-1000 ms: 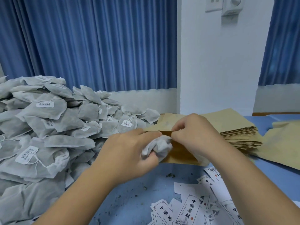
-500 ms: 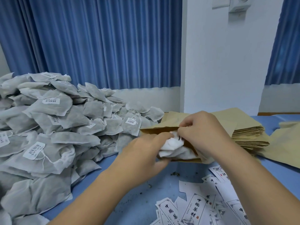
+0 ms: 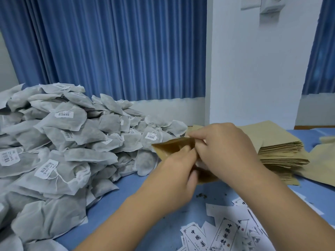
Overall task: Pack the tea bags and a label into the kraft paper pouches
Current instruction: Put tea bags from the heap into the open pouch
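Note:
A brown kraft pouch [image 3: 172, 146] is held above the blue table, its mouth pulled open toward me. My right hand [image 3: 223, 147] pinches the pouch's upper edge. My left hand [image 3: 176, 172] has its fingers curled into the mouth around a white tea bag [image 3: 201, 164]; only a pale sliver of the bag shows between my hands. A big heap of grey tea bags [image 3: 59, 151] with barcode tags fills the left side. Printed white labels [image 3: 224, 234] lie scattered near the front right.
A stack of flat kraft pouches [image 3: 279, 153] sits just behind and right of my hands, with more loose ones [image 3: 324, 165] at the far right. Tea crumbs [image 3: 201, 196] dot the blue table [image 3: 116, 201]. A white pillar and blue curtains stand behind.
The tea bag, bunched in my left hand outside the pouch a second ago, has gone almost wholly into the mouth. My left hand has moved right, and the pouch's upper flap has lifted.

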A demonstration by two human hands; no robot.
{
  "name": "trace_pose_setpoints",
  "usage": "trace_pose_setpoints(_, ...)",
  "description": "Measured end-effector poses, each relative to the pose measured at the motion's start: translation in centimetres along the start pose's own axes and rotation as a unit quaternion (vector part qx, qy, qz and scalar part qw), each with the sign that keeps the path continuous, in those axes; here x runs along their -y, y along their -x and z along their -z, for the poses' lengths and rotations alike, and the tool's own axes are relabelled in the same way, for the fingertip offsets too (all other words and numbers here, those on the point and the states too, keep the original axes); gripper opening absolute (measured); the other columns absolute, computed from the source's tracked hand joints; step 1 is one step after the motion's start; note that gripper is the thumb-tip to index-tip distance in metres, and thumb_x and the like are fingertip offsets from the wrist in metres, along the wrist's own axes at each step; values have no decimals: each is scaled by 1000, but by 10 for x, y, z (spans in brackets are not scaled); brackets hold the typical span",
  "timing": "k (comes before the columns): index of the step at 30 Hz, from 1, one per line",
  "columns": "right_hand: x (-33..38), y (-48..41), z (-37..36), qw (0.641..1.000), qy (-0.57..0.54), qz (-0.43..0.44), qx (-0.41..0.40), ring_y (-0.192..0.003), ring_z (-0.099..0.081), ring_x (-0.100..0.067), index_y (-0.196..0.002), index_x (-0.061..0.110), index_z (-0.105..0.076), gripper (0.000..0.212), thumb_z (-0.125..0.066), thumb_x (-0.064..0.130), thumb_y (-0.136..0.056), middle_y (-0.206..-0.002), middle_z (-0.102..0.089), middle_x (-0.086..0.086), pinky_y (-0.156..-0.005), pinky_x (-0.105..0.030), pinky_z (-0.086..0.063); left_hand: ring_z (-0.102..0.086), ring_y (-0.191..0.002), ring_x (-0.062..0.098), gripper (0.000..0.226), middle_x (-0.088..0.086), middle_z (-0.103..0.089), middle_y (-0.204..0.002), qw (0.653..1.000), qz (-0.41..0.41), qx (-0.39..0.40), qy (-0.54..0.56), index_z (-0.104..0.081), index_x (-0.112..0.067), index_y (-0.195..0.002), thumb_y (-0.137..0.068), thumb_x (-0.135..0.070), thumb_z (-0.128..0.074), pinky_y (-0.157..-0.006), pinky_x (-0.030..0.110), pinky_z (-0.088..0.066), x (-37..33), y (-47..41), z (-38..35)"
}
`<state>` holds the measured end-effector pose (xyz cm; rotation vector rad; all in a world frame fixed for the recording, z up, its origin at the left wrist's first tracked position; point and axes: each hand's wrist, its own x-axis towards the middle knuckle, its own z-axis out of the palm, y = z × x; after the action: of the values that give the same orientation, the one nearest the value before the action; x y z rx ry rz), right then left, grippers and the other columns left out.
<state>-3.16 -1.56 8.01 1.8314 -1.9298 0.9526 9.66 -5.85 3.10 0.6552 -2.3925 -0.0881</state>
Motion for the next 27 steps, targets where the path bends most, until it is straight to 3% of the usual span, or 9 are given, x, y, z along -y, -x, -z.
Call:
trace_pose_setpoints(3, -8, -2, 3, 999, -16, -5, -39, -77, -60, -25, -94, 26, -70, 21, -52, 23, -84, -73, -67, 0, -66, -35, -52, -53, -124, 19, 39, 7, -54, -137, 991, -88, -103, -23, -62, -7, -121, -91, -31, -53, -101, 32, -45, 8, 5, 4)
trace_pose_setpoints(6, -13, -6, 0, 999, -27, -12, -36, -74, -61, -27, -95, 21, -69, 20, -52, 20, -84, -70, -67, -4, -64, -36, -53, -60, -110, 25, 52, 7, -62, -126, 965, -160, -116, -172, -67, -5, -117, -86, -46, -61, -85, 37, -48, 17, 5, 3)
trace_pose_setpoints(9, -11, -4, -7, 996, -72, -7, -44, -79, -64, -25, -97, 25, -72, 21, -56, 18, -85, -81, -72, -2, -69, -36, -54, -64, -98, 27, 26, 7, -68, -109, 952, -165, -125, -228, -71, -6, -100, -78, -18, -66, -73, 35, -50, 20, 2, -8)
trace_pose_setpoints(11, -7, -2, -10, 990, -135, 0, -45, -82, -66, -15, -98, 34, -74, 24, -59, 18, -88, -88, -74, 8, -73, -31, -54, -64, -86, 29, 25, 8, -69, -97, 960, -164, -104, -200, -70, -5, -89, -73, -4, -51, -66, 32, -49, 21, 2, -12)
trace_pose_setpoints(14, -7, -1, -15, 988, -149, 14, -43, -83, -66, -14, -98, 34, -75, 25, -60, 17, -88, -88, -74, 9, -74, -32, -54, -60, -80, 26, 30, 4, -65, -90, 969, -144, -46, -198, -67, -10, -90, -68, -11, -47, -65, 27, -39, 22, 2, -8)
trace_pose_setpoints(19, -13, -3, -18, 999, 13, -8, -29, -89, -60, -25, -96, 29, -71, 21, -53, 22, -86, -92, -71, 5, -70, -34, -51, -57, -102, 22, 32, 3, -64, -107, 981, -151, 38, -117, -63, -12, -115, -89, -26, -52, -90, 38, -44, 18, 7, 4)
trace_pose_setpoints(22, -19, -5, -18, 998, 56, -33, -10, -88, -59, -23, -93, 30, -70, 21, -52, 23, -84, -93, -69, 7, -66, -30, -48, -65, -81, 19, 28, -1, -70, -89, 980, -147, -123, -47, -72, -11, -96, -90, -23, -47, -75, 33, -49, 26, 9, 18)
trace_pose_setpoints(24, -24, -6, -18, 997, 58, -51, -1, -87, -59, -23, -93, 31, -70, 22, -52, 22, -84, -93, -69, 6, -64, -29, -47, -60, -71, 14, 27, -3, -67, -79, 967, -65, -246, -32, -70, -10, -83, -88, -21, -46, -68, 28, -47, 39, 5, 28)
trace_pose_setpoints(27, -29, -8, -18, 997, 43, -64, -10, -88, -60, -22, -97, 40, -71, 27, -53, 23, -86, -97, -69, 9, -62, -28, -41, -55, -80, 9, 17, -6, -61, -89, 959, 90, -264, -55, -68, -15, -91, -86, -20, -53, -74, 24, -45, 71, -16, 33)
